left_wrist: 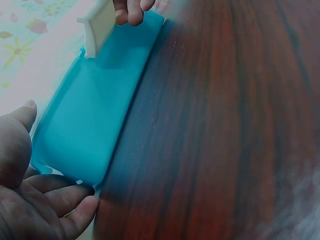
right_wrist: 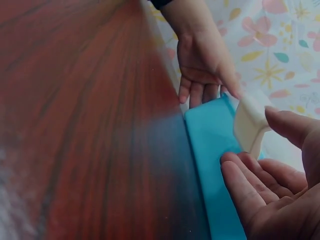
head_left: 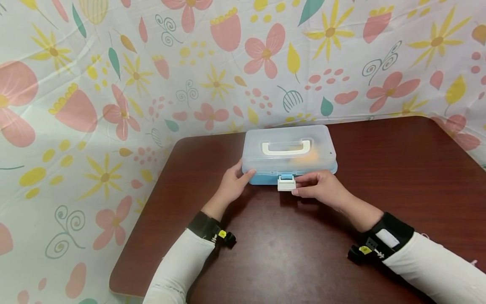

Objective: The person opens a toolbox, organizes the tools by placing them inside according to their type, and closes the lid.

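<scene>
A plastic storage box (head_left: 265, 180) with a blue base stands on the table, its translucent lid (head_left: 254, 147) down and a white carry handle (head_left: 285, 147) folded on top. My left hand (head_left: 232, 181) holds the box's left end; its thumb lies at the lid's front edge, and in the left wrist view the fingers wrap the end wall. At the front middle, the white latch (right_wrist: 248, 122) is flipped outward from the blue wall. My right hand (head_left: 322, 188) pinches the latch's right side, the thumb on its outer edge and the fingers behind it.
Something orange (head_left: 305, 157) shows blurred through the lid. The dark wood-grain table (head_left: 273, 253) has rounded corners. Behind and to the left hangs a floral cloth (head_left: 152, 84), close to the table's back edge. Each wrist wears a black strap with a small camera.
</scene>
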Demonstrator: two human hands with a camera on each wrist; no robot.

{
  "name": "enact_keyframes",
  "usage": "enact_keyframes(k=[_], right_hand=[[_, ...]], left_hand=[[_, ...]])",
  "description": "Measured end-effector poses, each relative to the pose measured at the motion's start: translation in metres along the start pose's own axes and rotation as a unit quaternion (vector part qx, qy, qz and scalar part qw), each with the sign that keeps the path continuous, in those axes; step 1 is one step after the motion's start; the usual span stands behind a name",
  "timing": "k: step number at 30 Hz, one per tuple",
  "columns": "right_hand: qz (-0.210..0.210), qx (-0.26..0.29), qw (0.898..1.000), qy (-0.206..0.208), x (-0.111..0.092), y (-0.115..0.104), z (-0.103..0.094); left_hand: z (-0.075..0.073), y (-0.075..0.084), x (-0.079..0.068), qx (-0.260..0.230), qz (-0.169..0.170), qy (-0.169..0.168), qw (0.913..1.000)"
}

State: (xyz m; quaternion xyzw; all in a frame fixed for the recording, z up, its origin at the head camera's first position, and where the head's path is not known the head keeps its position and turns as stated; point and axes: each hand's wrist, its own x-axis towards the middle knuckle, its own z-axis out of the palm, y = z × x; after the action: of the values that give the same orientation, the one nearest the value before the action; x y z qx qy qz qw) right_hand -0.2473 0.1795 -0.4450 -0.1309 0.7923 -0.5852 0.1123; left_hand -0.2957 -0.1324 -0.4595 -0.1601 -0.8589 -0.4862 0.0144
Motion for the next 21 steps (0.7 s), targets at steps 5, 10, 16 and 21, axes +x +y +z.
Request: enact_keyframes(k=[5, 10, 16, 21], right_hand=[[-0.007, -0.016, 1.0, 0.008, -0.0029, -0.0024, -0.0002], [0.0, 0.002, 1.0, 0.012, -0.0032, -0.0041, 0.0014], [-0.018, 0.016, 1.0, 0.012, 0.0024, -0.0032, 0.0045], [-0.045, -0.036, 0.998, 0.03, 0.0054, -0.0056, 0.0066]], left_hand=[[0.001, -0.0002, 0.0003, 0.0, 0.004, 0.001, 1.0], [0.0014, -0.0008, 0.0008, 0.001, 0.007, 0.001, 1.0], [0.0006, -0.0006, 0.0006, 0.008, 0.003, 0.002, 1.0], [0.0003, -0.001, 0.0, 0.006, 0.005, 0.002, 1.0]])
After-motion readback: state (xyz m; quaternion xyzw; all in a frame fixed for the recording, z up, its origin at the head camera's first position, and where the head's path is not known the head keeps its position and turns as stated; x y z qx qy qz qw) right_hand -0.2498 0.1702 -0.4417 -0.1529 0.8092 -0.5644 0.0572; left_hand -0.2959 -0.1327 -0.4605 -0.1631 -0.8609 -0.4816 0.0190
